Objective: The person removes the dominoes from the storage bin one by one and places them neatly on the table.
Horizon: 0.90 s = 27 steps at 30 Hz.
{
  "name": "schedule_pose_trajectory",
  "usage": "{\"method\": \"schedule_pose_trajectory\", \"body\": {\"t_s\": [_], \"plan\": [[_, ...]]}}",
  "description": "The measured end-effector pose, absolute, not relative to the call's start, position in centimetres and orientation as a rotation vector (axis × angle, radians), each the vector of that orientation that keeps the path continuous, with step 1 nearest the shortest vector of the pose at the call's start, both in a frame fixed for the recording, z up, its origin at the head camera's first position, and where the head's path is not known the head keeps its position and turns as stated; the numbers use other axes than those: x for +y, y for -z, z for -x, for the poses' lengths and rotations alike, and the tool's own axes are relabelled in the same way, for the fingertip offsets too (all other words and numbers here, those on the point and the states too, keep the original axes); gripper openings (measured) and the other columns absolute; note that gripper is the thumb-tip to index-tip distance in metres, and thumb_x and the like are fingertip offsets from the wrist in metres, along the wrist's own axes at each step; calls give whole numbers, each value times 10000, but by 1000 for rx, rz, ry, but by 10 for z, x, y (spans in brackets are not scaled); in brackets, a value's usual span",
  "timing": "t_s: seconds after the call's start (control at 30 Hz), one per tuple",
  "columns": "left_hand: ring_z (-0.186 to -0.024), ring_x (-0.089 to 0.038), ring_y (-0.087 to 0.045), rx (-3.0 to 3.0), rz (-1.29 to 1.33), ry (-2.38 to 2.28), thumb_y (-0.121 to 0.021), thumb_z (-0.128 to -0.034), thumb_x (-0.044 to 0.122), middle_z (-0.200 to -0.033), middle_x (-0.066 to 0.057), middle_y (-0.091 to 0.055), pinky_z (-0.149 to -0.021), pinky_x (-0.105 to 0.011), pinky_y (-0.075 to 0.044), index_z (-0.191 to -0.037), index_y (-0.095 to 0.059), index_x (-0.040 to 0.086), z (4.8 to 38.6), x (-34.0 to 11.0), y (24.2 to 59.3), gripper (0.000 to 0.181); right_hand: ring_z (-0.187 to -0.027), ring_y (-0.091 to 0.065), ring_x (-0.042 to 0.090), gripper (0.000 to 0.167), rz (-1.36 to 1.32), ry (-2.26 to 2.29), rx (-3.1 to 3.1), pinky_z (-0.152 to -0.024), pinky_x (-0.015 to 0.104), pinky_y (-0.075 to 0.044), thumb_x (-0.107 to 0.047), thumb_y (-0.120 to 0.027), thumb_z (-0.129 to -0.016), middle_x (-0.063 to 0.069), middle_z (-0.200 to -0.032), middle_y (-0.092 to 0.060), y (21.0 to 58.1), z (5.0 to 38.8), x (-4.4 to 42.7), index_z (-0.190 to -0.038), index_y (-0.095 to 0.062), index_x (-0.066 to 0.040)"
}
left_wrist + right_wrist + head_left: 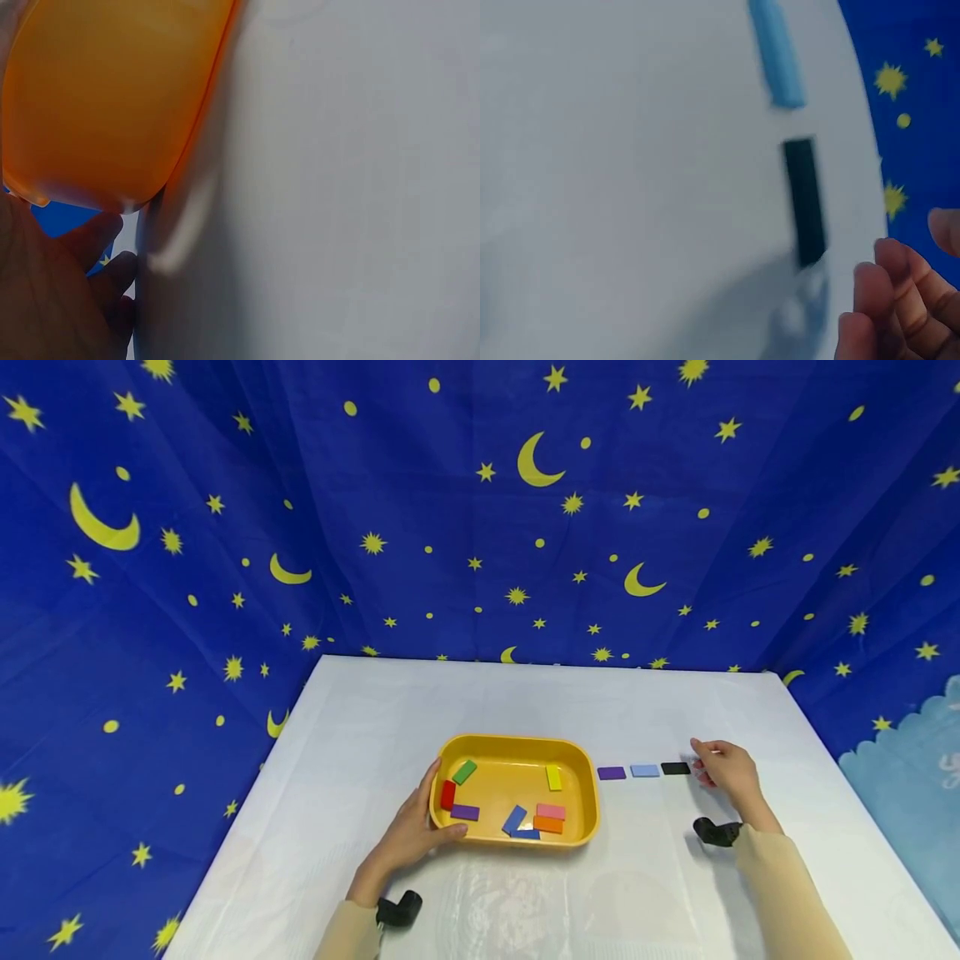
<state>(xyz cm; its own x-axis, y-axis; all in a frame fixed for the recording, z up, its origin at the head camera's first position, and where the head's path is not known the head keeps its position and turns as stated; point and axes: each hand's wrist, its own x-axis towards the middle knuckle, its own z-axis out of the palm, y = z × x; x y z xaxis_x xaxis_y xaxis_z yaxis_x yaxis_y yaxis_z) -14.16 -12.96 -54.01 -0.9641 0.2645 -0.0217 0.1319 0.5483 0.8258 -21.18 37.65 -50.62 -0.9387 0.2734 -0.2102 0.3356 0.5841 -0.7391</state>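
Observation:
A yellow tray (517,842) stands on the white table with several coloured blocks in it, among them a green block (464,772) and a red block (447,795). My left hand (411,831) grips its left end, thumb at the front rim; in the left wrist view the hand (60,292) is beside the orange-looking tray wall (112,97). Right of the tray lie a purple block (611,773), a light blue block (645,771) and a black block (675,768) in a row. Just right of the black block, my right hand (729,770) has loosely bent fingers, with nothing visible between them (900,300).
The white table (525,693) ends at the back against a blue curtain (450,510) with yellow stars and moons. Black wrist cameras sit on the left wrist (400,910) and the right wrist (717,832).

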Motion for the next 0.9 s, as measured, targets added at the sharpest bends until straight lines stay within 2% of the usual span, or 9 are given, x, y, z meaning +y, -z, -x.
{"method": "schedule_pose_trajectory", "body": {"t_s": [0.17,0.33,0.47,0.57,0.77,0.9], "plan": [[-1303,-425,-319,2639,-320,-1374,-753,-750,503,-1481,-178,-316,-996,-662,-237,-1524,-30,363,141,-130,539,1069,-587,-595,167,575,-449,1292,2811,-559,308,-528,-450,-509,-956,129,-815,-655,488,220,355,-1159,-557,85],[-1302,-423,-320,2636,-329,-1381,-753,-750,502,-1477,-178,-321,-997,-661,-235,-1525,-31,361,141,-129,538,1068,-622,-620,239,433,-213,1251,2879,-545,310,-522,-349,-579,-948,203,-854,-661,471,227,322,-1093,-601,58],[-1299,-428,-322,2632,-331,-1385,-754,-749,502,-1470,-184,-329,-993,-666,-236,-1525,-32,359,141,-129,537,1070,-661,-625,322,359,4,1193,2893,-545,310,-515,-309,-607,-939,201,-846,-651,458,232,288,-1044,-624,33],[-1297,-433,-322,2633,-330,-1383,-753,-750,501,-1467,-185,-336,-988,-672,-237,-1525,-31,363,141,-130,537,1068,-662,-620,336,299,151,1142,2880,-546,308,-504,-288,-636,-925,142,-789,-639,450,236,263,-1009,-643,-2],[-1288,-434,-334,2629,-339,-1393,-759,-748,490,-1453,-186,-354,-979,-676,-246,-1523,-29,370,141,-130,538,1071,-625,-563,219,141,435,1022,2773,-562,290,-493,-200,-686,-889,34,-738,-610,443,240,212,-948,-675,-71],[-1289,-434,-333,2628,-352,-1400,-761,-745,486,-1453,-192,-351,-980,-675,-246,-1524,-28,365,142,-130,538,1076,-655,-509,142,112,729,922,2664,-581,272,-457,-174,-709,-868,-33,-741,-590,446,241,187,-926,-684,-81]]}}
